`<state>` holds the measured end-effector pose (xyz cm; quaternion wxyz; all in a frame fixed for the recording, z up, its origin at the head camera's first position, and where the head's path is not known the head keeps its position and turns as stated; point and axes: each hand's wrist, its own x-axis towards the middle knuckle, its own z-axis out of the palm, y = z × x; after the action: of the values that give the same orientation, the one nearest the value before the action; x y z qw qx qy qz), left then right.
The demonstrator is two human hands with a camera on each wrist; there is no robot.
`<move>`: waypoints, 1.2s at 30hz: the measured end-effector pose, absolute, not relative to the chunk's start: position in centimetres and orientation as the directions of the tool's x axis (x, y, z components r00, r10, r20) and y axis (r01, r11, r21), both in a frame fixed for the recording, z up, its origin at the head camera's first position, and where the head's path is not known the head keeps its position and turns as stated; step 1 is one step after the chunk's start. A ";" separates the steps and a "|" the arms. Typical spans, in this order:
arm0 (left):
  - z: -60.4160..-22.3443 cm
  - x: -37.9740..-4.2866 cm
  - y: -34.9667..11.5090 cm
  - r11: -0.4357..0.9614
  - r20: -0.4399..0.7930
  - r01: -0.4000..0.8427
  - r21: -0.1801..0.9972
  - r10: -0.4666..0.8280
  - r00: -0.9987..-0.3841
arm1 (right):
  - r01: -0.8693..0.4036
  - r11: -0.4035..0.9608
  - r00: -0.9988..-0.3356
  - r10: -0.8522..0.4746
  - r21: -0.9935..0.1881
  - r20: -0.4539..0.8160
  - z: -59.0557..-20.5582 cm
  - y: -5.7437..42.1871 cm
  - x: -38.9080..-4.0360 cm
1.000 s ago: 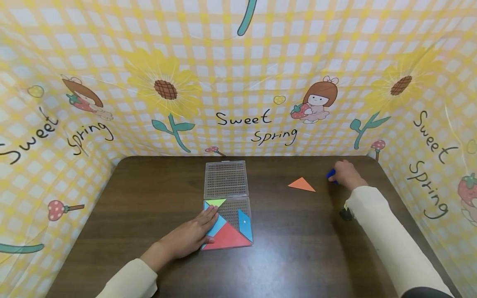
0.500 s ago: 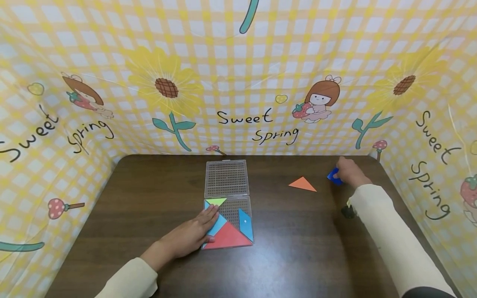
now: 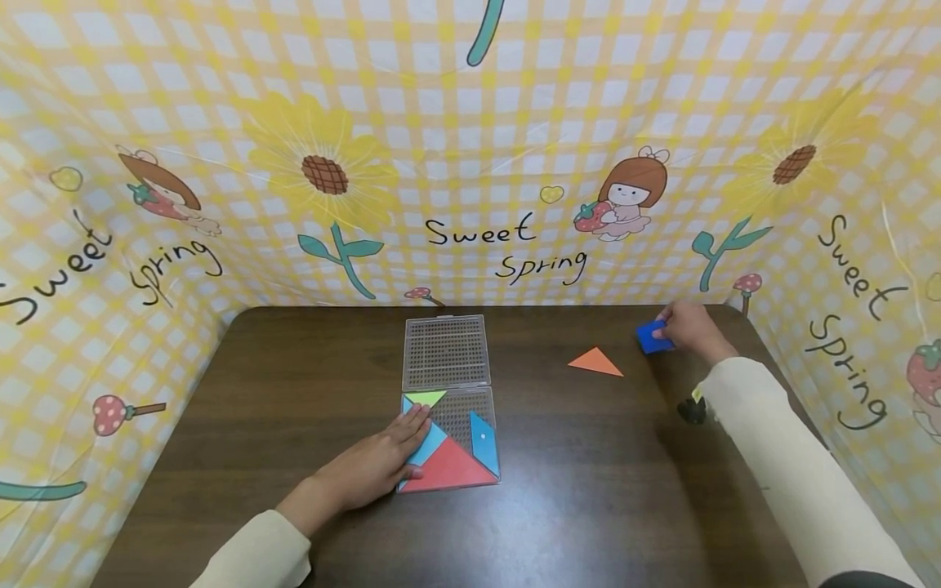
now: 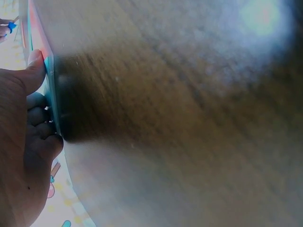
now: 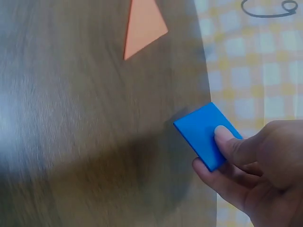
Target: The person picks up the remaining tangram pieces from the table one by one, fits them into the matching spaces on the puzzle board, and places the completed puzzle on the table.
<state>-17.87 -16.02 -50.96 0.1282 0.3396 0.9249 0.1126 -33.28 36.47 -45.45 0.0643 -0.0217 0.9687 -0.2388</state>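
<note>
Four pieces [image 3: 450, 469] occupy the open box [image 3: 454, 411], where the left hand [image 3: 376, 464] rests flat, apparently leaving two: an orange triangle [image 3: 597, 363] toward the bench's [image 3: 566, 490] far edge and a blue square [image 3: 649, 336], pinched by the right hand [image 3: 689, 328] near the far-right corner.

blue piece [image 5: 200, 133] — partly behind right hand [image 5: 267, 158]
</note>
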 end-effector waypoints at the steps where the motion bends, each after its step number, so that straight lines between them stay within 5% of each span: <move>1: -51.0 -17.9 -16.0 0.742 -0.156 0.602 0.294 0.659 -0.736 | 0.016 0.865 -0.991 -0.053 -0.501 -0.123 -45.5 36.5 -33.2; 8: -51.1 -18.0 -16.0 0.732 -0.124 0.617 0.289 0.668 -0.734 | 0.129 0.723 -0.988 0.036 -0.679 -0.149 -45.7 36.0 -32.9; 14: -51.2 -18.0 -16.3 0.726 -0.109 0.625 0.286 0.673 -0.732 | 0.223 0.445 -0.973 0.042 -0.867 -0.229 -45.4 34.3 -32.5; 36: -51.4 -17.9 -16.2 0.723 -0.122 0.624 0.296 0.677 -0.726 | 0.273 0.042 -0.946 0.192 -0.961 -0.260 -45.2 31.0 -30.8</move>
<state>-17.94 -16.21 -51.37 0.1115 0.3529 0.9215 0.1181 -30.82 31.02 -45.15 0.0299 0.1612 0.7213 -0.6730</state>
